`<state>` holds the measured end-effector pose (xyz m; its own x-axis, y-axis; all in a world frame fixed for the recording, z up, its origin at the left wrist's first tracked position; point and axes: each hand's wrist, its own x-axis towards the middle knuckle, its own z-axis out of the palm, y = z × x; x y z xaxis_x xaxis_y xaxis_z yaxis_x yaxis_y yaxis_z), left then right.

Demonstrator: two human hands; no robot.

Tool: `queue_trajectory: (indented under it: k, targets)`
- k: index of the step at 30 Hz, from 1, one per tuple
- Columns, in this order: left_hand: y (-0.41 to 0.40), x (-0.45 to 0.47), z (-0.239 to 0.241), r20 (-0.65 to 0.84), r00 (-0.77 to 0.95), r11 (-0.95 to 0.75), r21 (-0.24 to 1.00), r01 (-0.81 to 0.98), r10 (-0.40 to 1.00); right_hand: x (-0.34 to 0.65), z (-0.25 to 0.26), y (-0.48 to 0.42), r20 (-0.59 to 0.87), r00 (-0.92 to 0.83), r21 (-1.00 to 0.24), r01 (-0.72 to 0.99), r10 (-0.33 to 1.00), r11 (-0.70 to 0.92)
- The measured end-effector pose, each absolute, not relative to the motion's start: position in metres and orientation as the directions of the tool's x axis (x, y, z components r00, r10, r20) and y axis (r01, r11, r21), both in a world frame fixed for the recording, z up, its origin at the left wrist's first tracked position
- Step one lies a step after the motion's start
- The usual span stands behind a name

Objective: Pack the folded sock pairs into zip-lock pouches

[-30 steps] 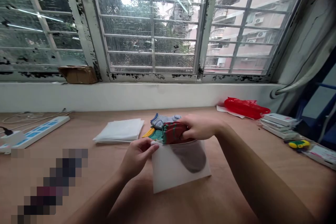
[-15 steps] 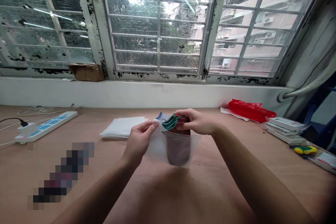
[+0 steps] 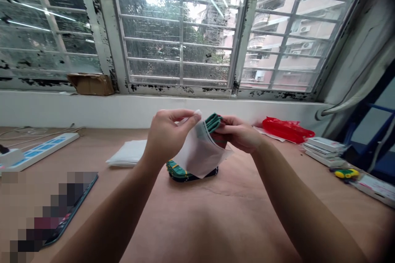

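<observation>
My left hand (image 3: pixel 168 133) pinches the top edge of a frosted translucent plastic bag (image 3: pixel 199 154), which is tilted above the table. Part-way inside the bag's mouth is a folded, sock-like cloth bundle (image 3: pixel 213 122), green and dark red, its lower part showing dimly through the plastic. My right hand (image 3: pixel 242 133) grips the bundle's upper end at the right of the opening; some of its fingers are hidden. Behind and below the bag lies a stack of folded green and navy cloth (image 3: pixel 177 172) with yellow marks, partly covered from view.
White flat bags (image 3: pixel 126 154) are piled left of centre. At left are a power strip (image 3: pixel 46 150) and a blurred-out phone-like device (image 3: pixel 75 209). A red plastic bag (image 3: pixel 286 129), stacked white boxes (image 3: pixel 325 150) and a yellow-green tool (image 3: pixel 346 173) lie at right.
Both hands have raised and tilted the bag with the cloth bundle, uncovering the folded stack behind it. My left hand has turned at the bag's edge. The view has shifted slightly right.
</observation>
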<state>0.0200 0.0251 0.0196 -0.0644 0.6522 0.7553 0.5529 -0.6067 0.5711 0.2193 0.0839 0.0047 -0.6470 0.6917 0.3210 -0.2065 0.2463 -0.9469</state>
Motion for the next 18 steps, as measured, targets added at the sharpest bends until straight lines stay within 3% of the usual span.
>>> queue_trajectory:
  k: [5,10,15,18]
  targets:
    - [0.023,0.02,0.012,0.749,-0.032,-0.569,0.529,0.63,0.661,0.204,0.004,0.074,0.309,-0.656,-0.924,-0.034,0.689,0.382]
    - [0.02,0.023,0.01,0.761,0.022,-0.605,0.498,0.621,0.649,0.195,0.003,0.064,0.214,-0.53,-0.943,0.106,0.82,0.315]
    - [0.02,0.021,0.013,0.771,-0.037,-0.607,0.53,0.592,0.636,0.184,0.002,0.059,0.337,-0.392,-0.891,0.16,0.856,0.424]
    - [0.019,0.02,0.014,0.752,-0.054,-0.602,0.567,0.563,0.657,0.182,0.003,0.057,0.365,-0.466,-0.873,0.131,0.806,0.471]
